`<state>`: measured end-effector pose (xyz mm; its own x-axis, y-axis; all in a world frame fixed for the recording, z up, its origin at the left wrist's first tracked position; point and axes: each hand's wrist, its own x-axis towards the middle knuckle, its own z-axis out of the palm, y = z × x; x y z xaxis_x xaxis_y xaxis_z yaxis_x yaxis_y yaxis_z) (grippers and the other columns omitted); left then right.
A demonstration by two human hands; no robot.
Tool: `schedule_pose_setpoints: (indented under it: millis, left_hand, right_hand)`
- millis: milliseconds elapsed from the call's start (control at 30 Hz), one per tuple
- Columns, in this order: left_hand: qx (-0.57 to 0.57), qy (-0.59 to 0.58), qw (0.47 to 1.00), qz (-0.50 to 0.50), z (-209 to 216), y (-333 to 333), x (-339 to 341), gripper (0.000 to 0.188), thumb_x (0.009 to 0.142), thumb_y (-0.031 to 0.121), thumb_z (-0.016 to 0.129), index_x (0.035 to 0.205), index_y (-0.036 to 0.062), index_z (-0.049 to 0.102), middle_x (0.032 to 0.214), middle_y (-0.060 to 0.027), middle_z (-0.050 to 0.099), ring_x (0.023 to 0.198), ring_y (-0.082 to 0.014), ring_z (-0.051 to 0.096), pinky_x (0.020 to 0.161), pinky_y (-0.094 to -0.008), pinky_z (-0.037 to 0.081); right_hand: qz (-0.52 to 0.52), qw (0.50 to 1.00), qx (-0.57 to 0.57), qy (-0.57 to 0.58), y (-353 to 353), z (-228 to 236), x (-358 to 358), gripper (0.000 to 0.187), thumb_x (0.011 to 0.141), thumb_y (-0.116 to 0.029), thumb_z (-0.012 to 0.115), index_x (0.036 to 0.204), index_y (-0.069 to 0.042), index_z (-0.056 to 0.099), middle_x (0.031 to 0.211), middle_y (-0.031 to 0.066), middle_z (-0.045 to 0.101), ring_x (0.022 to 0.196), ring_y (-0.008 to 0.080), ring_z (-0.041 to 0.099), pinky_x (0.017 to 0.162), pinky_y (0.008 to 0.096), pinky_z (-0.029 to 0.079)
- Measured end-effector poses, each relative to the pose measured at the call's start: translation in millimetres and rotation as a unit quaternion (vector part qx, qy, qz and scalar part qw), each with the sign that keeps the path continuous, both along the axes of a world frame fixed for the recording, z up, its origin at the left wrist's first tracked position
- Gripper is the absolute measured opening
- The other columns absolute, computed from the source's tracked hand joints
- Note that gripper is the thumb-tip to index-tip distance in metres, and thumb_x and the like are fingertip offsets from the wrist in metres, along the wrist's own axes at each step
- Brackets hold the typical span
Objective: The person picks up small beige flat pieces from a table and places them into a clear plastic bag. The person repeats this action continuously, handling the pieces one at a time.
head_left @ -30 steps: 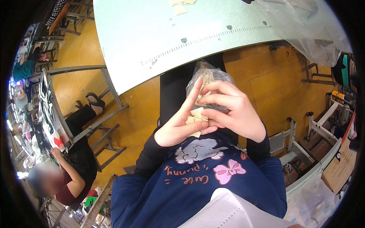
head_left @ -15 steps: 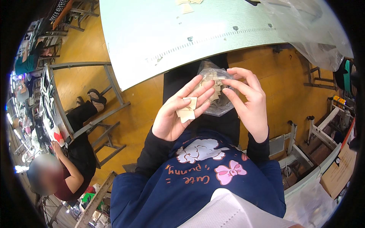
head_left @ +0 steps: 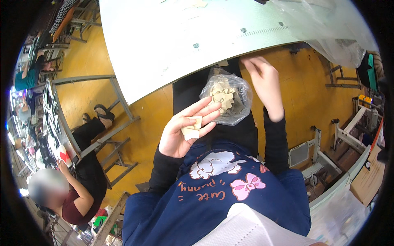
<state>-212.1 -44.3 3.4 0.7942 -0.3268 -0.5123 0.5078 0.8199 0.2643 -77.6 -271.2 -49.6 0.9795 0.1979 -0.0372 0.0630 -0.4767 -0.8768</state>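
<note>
Head view: left hand (head_left: 180, 133) pinches tan pieces (head_left: 192, 128), ready to sort.
Bag (head_left: 226, 98) rests in the lap, mouth up; right hand (head_left: 264, 84), fingers loose and empty, reaches toward table (head_left: 172, 45) edge.

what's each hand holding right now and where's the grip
The left hand pinches small tan cardboard pieces between thumb and fingers. The right hand holds nothing visible, raised beside the clear plastic bag.

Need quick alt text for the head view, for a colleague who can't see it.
The left hand holds small tan cut pieces beside a clear plastic bag of similar pieces on the person's lap, while the right hand reaches toward the pale table edge.
</note>
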Motion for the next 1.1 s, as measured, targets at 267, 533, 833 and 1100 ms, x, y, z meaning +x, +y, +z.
schedule_pose_setpoints:
  millis: [267, 533, 833, 1100]
  left_hand:
    - [-0.044, -0.013, 0.998, 0.040, -2, 1, 2, 0.076, 0.080, -0.001, 0.045, 0.152, -0.0083, 0.023, 0.155, -0.0282, 0.032, 0.141, -0.0337, 0.041, 0.114, -0.0428, 0.041]
    - [-0.061, -0.030, 0.993, 0.100, 3, -12, 11, 0.086, 0.075, 0.001, 0.049, 0.156, -0.0017, 0.020, 0.162, -0.0208, 0.021, 0.150, -0.0300, 0.024, 0.121, -0.0436, 0.028]
    - [0.002, -0.068, 0.997, 0.044, -6, -28, 15, 0.091, 0.069, -0.002, 0.049, 0.156, 0.0000, 0.022, 0.158, -0.0202, 0.032, 0.141, -0.0274, 0.040, 0.117, -0.0399, 0.034]
    - [0.062, -0.036, 0.997, -0.017, -1, -32, 9, 0.090, 0.068, -0.010, 0.041, 0.156, -0.0016, 0.024, 0.140, -0.0169, 0.049, 0.121, -0.0194, 0.056, 0.104, -0.0316, 0.047]
  right_hand:
    - [0.121, 0.981, 0.048, -0.141, 21, -93, 36, 0.023, 0.082, -0.015, 0.075, 0.101, -0.001, 0.072, 0.099, 0.0163, 0.070, 0.097, 0.0354, 0.064, 0.087, 0.0412, 0.050]
    - [0.027, 0.986, 0.048, -0.157, -14, 33, -30, 0.006, 0.082, -0.001, 0.071, 0.089, -0.002, 0.073, 0.089, 0.0076, 0.067, 0.088, 0.0228, 0.063, 0.079, 0.0323, 0.050]
    - [0.163, 0.975, 0.082, -0.130, 25, 59, -66, 0.027, 0.081, -0.007, 0.075, 0.107, -0.003, 0.070, 0.103, 0.0106, 0.059, 0.091, 0.0261, 0.060, 0.080, 0.0365, 0.051]
    - [0.174, 0.981, 0.087, -0.027, 33, 59, -74, 0.012, 0.081, -0.003, 0.074, 0.091, -0.001, 0.068, 0.095, 0.0076, 0.063, 0.081, 0.0203, 0.062, 0.071, 0.0314, 0.050]
